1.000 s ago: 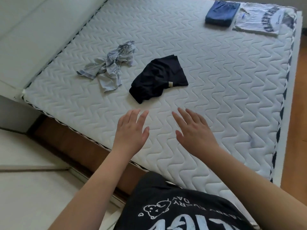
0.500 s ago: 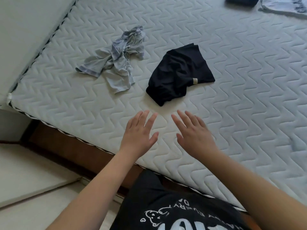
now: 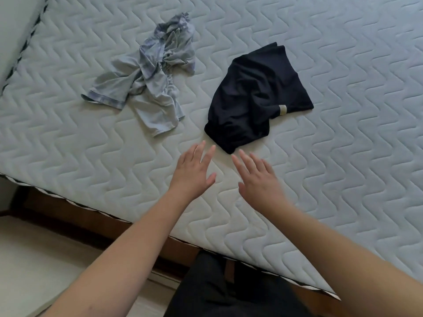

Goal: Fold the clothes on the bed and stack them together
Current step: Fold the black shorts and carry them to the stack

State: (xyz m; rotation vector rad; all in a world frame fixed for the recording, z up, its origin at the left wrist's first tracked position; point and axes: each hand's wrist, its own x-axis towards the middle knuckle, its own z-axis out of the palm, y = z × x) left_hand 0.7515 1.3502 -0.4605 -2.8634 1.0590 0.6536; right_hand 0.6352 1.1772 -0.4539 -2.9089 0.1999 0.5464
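On the quilted mattress (image 3: 343, 156), the left hand (image 3: 193, 172) and right hand (image 3: 258, 181) are hovering flat-fingered, holding nothing, near the black garment (image 3: 254, 97), the crumpled grey garment (image 3: 151, 81) lying beside it.

Two garments (image 3: 151, 81) (image 3: 256, 94) lie side by side on the mattress (image 3: 343, 156).

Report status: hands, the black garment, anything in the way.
Left hand and right hand open, empty, over the mattress. Black garment crumpled, unfolded, just beyond the fingertips. Grey garment lies apart; nothing blocking.
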